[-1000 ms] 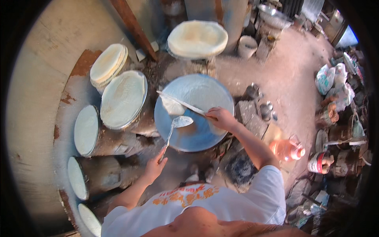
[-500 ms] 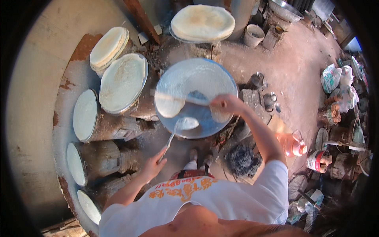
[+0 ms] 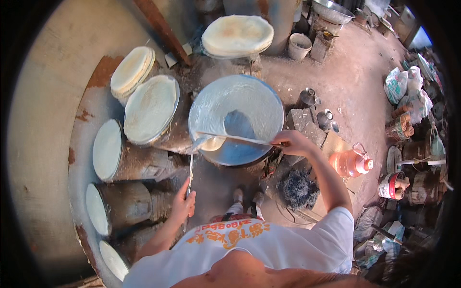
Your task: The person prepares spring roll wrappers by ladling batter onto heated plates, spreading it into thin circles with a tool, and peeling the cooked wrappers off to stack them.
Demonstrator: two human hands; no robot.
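In the head view, a wide round pan (image 3: pixel 247 156) was set in front of the person, in the middle of the work area, where it could apparently be reached by both hands from where the person stood. Its inside was coated with pale batter (image 3: pixel 257 101), except for a round darker patch near the centre and a bluish stretch along the near side.

By the left hand (image 3: pixel 183 205) the handle of a ladle (image 3: pixel 191 173) was held, the fingers curled closed round its lower end; the ladle's head was brought to the pan's near left rim. By the right hand (image 3: pixel 294 143) a long thin blade (image 3: pixel 242 139) was gripped at one end, the fingers wrapped tightly about it, and its length was laid across the pan towards the ladle. Whether ladle and blade were touching could not be told. Both tools were held far from their wet ends, presumably so that the fingers were kept clear of the batter.

Stacked pale rounds (image 3: pixel 237 36) were placed beyond the pan, and pale-topped drums (image 3: pixel 108 150) were lined along the left, probably for easy reach. A pinkish jug (image 3: pixel 348 163) was stood to the right, away from the tools
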